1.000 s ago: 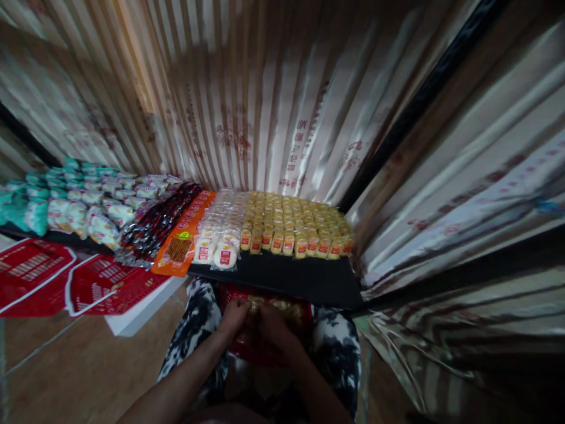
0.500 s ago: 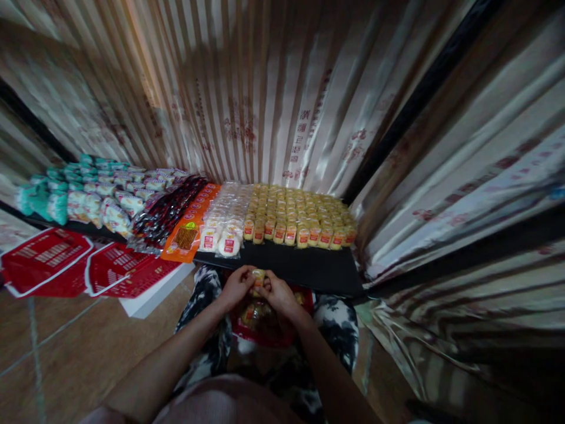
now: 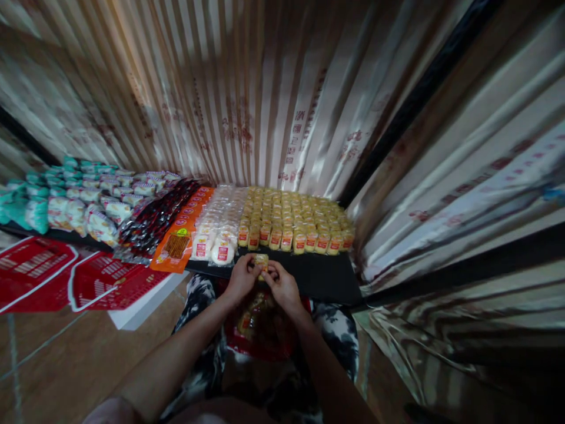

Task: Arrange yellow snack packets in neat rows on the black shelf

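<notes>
My left hand and my right hand meet over the front edge of a black shelf, and together they pinch one small yellow wrapped snack. Just beyond it lie rows of the same yellow snacks with red labels. Below my hands a red basket with more of these snacks rests between my knees.
Left of the yellow rows lie clear packs of white cakes, an orange packet, dark red packets and teal and white bags. Two red baskets sit on the floor at left. Striped metallic sheeting walls the shelf.
Both hands rose out of the red basket with one yellow snack and now hold it at the shelf's front edge.
</notes>
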{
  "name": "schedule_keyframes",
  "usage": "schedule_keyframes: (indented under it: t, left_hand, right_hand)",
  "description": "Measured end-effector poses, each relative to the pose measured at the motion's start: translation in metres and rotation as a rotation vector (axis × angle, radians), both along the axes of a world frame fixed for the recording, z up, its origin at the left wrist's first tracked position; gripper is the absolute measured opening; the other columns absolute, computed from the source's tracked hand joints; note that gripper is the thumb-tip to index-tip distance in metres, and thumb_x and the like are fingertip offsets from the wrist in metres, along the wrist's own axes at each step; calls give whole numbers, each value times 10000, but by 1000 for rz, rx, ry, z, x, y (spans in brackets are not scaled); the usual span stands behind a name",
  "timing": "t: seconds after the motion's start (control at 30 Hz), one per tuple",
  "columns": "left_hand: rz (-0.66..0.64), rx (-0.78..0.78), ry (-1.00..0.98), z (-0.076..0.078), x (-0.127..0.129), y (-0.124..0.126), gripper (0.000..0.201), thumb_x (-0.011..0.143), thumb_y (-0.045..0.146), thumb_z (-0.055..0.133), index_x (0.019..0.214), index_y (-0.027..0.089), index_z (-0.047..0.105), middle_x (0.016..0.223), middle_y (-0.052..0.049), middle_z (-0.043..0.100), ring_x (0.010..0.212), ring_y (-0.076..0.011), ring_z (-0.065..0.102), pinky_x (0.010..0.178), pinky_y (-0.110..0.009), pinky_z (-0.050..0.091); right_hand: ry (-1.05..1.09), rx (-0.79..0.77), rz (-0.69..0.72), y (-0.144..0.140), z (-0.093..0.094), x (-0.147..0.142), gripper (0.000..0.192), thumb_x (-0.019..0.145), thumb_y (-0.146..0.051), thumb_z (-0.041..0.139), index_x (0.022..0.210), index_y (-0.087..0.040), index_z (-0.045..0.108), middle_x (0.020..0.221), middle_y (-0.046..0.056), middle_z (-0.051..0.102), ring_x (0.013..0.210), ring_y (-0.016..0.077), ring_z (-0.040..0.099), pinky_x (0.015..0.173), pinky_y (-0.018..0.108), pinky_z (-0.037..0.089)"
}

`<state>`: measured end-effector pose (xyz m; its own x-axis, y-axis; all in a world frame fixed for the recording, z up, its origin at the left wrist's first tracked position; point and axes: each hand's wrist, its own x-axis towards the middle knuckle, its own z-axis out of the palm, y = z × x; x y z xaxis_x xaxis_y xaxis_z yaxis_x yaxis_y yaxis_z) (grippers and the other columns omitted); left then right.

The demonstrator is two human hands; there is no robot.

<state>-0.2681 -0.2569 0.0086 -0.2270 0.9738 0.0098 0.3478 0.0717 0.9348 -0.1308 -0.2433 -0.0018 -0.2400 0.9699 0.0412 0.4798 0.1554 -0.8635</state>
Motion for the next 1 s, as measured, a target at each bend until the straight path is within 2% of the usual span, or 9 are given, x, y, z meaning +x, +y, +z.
schedule_keyframes:
  t: [0.1,0.23,0.4,0.5,0.63,0.77,0.9,1.0]
  left_hand:
    - [39,17,91,5,5,16,273,772,196,537,1037,136,565,927,-47,574,692,-108,514,708,-255,446]
    - [49,30,171,3,12,35,285,790,176,522,1071,149,557,991,-61,572,710,-113,529,748,-272,461]
    - [41,107,224,-5,16,48,310,818,210,505,1121,154,534,1069,-89,571,898,-172,566,857,-322,456]
    - [52,168,232,-7,16,51,365,818,191,483,1176,120,490,1130,-123,560,1016,-208,549,908,-345,439]
    - [24,243,253,-12,16,50,366,835,182,423,1192,114,464,1165,-137,542,1076,-216,529,942,-358,426]
    - [6,271,284,-20,16,47,415,864,194,358,1267,99,393,1239,-167,487,1156,-235,479,964,-386,418]
    - [-13,271,271,-26,15,46,450,870,192,336,1310,98,341,1262,-174,461,1160,-232,476,963,-387,430]
    - [-13,282,263,-29,14,44,476,863,179,340,1331,97,313,1242,-169,466,1152,-220,481,977,-385,422]
  right_hand:
    - [51,9,-87,12,-7,-6,363,781,-374,499,1081,-178,557,1012,61,658,701,144,599,668,268,482]
    - [-5,19,-194,26,-13,-12,329,790,-346,473,1053,-175,572,991,63,654,725,148,595,715,277,474]
    - [-103,54,-243,39,-8,-15,321,797,-338,463,1036,-158,579,969,79,654,735,159,599,739,277,458]
    - [-113,70,-266,44,-6,-18,342,811,-376,445,1042,-159,575,980,85,652,729,161,602,701,266,453]
    - [-121,79,-328,49,-7,-24,353,817,-404,443,1051,-165,553,1011,81,649,731,161,608,692,266,441]
    - [-137,79,-365,50,-11,-27,312,820,-417,451,993,-172,534,882,59,655,716,169,604,681,269,422]
    - [-183,145,-363,50,-13,-29,254,849,-416,404,877,-196,527,896,64,620,750,163,583,672,254,408]
    - [-221,160,-339,50,-13,-29,239,868,-388,377,859,-201,526,907,60,607,766,156,570,682,245,400]
